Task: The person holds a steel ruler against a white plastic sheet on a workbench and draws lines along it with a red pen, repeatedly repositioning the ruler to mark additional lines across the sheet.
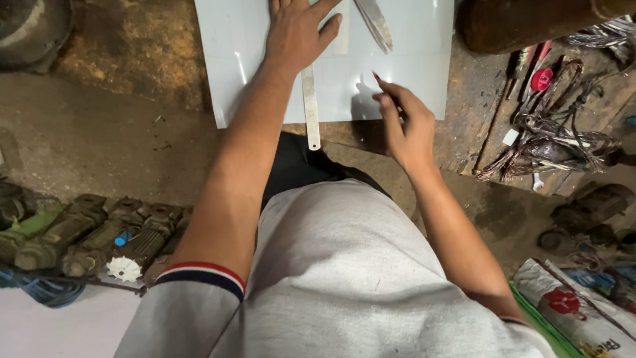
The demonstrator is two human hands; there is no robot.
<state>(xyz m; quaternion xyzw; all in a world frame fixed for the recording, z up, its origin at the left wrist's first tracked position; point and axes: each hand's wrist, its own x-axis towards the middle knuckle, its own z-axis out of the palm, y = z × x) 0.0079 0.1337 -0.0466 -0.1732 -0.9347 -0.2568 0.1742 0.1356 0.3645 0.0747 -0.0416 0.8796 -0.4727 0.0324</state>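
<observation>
A white glossy sheet [411, 59] lies on the dirty floor ahead of me. My left hand [298, 30] presses flat on a metal ruler [311, 106] that runs toward me over the sheet's near edge. My right hand [407, 126] holds a thin red-tipped pen [377, 78], its tip touching the sheet just right of the ruler. A pair of metal scissors [375, 23] rests on the sheet beyond my right hand.
Old electric motors [99, 235] line the left. A tangle of copper wire [556, 142], tools and a red-handled item [542, 78] lie at right. A brown cylinder [530, 23] sits top right, printed sacks [576, 305] at lower right.
</observation>
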